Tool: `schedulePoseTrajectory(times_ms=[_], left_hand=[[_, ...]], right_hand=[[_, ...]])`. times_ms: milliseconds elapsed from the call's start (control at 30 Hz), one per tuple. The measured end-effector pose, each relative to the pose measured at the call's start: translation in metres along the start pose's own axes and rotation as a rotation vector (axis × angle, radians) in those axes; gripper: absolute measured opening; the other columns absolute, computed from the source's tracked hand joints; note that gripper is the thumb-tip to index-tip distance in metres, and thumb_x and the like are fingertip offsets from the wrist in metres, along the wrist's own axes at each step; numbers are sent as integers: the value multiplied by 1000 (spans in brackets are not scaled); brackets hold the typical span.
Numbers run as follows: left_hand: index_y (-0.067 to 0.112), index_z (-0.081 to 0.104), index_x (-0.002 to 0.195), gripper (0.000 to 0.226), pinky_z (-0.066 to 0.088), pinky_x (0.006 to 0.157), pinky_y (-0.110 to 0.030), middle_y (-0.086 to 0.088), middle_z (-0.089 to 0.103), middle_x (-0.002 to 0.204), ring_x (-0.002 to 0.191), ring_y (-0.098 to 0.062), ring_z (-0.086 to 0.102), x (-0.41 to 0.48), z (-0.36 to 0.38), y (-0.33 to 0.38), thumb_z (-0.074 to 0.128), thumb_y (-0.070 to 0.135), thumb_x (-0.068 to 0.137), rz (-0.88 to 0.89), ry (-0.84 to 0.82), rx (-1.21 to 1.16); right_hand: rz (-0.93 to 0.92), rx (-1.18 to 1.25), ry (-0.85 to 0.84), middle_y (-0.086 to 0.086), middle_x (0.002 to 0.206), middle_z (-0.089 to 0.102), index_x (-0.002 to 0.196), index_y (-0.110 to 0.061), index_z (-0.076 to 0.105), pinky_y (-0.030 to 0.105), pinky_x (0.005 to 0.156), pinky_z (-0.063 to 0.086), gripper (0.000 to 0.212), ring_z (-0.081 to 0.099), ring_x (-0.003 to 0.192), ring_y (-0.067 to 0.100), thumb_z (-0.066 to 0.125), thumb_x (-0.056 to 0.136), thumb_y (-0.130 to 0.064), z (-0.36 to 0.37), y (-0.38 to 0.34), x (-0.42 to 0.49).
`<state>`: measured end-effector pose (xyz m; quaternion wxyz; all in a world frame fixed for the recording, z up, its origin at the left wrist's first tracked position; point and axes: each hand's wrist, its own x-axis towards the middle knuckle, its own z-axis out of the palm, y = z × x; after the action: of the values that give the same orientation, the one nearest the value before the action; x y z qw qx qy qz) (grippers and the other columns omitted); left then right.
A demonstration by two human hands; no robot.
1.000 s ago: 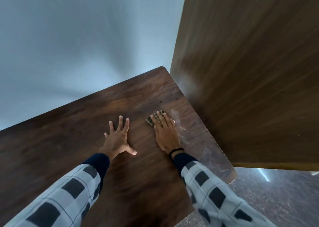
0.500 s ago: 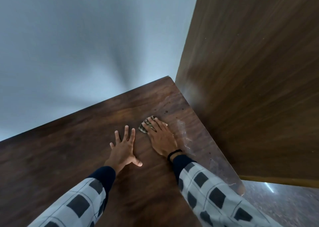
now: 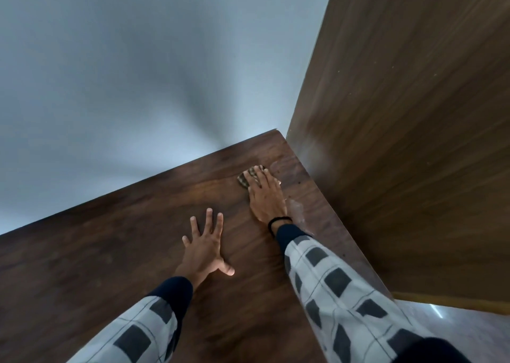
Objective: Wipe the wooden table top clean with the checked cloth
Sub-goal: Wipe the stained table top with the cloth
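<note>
The dark wooden table top [image 3: 110,252] fills the lower half of the head view. My right hand [image 3: 266,197] lies flat near the table's far right corner, pressing down the small folded checked cloth [image 3: 245,180], which sticks out under the fingertips. My left hand [image 3: 205,245] rests flat on the wood nearer to me, fingers spread, holding nothing. Pale dusty smears [image 3: 296,211] mark the wood along the right edge beside my right wrist.
A tall brown wooden panel [image 3: 414,142] stands right against the table's right edge. A plain grey wall [image 3: 124,73] rises behind the table's far edge. A patch of speckled floor [image 3: 455,326] shows at the lower right.
My right hand has pushed the cloth away from me toward the far right corner of the table. My left hand has stayed flat in about the same spot.
</note>
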<state>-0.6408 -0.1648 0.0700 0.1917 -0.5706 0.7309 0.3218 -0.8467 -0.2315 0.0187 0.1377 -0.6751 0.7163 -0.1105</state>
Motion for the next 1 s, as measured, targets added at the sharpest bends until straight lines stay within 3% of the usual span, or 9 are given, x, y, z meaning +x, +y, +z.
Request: schedulePoseTrajectory(times_ms=[167, 333, 500, 633, 767, 900, 933, 1000], left_hand=[[25, -24, 155, 154, 8, 112, -71, -1, -39, 157, 144, -44, -29, 1, -1, 3, 91, 54, 57, 20, -5, 6], [25, -24, 155, 154, 9, 112, -71, -1, -38, 158, 144, -45, -28, 0, 0, 0, 90, 55, 56, 13, -2, 12], [25, -24, 155, 153, 8, 113, -71, 0, -39, 158, 144, -44, -30, 0, -2, 3, 91, 54, 57, 17, -7, 3], [25, -24, 155, 153, 8, 113, -71, 0, -39, 158, 144, -45, -29, 0, -2, 1, 91, 53, 57, 11, -13, 1], [26, -23, 155, 154, 8, 112, -72, 0, -39, 158, 144, -45, -29, 1, -1, 2, 91, 53, 56, 12, -11, -1], [26, -23, 155, 154, 8, 112, -72, 0, -38, 158, 144, -45, -29, 1, -2, 2, 92, 52, 56, 4, -14, -1], [26, -24, 155, 154, 9, 112, -72, 0, -39, 158, 144, -45, -29, 1, -1, 2, 92, 52, 56, 5, -13, 0], [26, -24, 155, 154, 9, 112, -71, 0, -39, 158, 144, -45, -29, 1, -1, 2, 91, 52, 56, 7, -16, 1]], right_hand=[[-334, -95, -42, 0, 165, 26, 158, -31, 29, 44, 122, 22, 50, 20, 153, 24, 31, 108, -31, 4, 9, -31], [1, 1, 13, 3, 165, 28, 156, -28, 34, 52, 121, 26, 51, 22, 153, 27, 28, 105, -33, 4, -5, -20], [-254, -54, -42, -2, 167, 22, 159, -32, 26, 44, 125, 18, 50, 14, 155, 22, 29, 109, -32, 6, 12, -56], [-2, -17, 6, -1, 167, 22, 159, -32, 26, 48, 124, 19, 50, 14, 155, 23, 28, 109, -33, 7, 8, -64], [-308, -113, -92, -3, 168, 18, 159, -36, 17, 43, 125, 17, 51, 11, 156, 21, 25, 109, -35, 8, 18, -106], [35, -45, -18, -4, 168, 18, 158, -36, 21, 48, 123, 23, 51, 9, 156, 19, 29, 109, -36, 3, 16, -128], [4, -66, -21, -3, 168, 16, 159, -35, 18, 48, 123, 22, 52, 7, 156, 20, 31, 108, -35, 8, 8, -140], [-253, -116, -73, -2, 169, 14, 161, -34, 15, 45, 125, 19, 59, 5, 156, 21, 37, 107, -30, 12, 10, -166]])
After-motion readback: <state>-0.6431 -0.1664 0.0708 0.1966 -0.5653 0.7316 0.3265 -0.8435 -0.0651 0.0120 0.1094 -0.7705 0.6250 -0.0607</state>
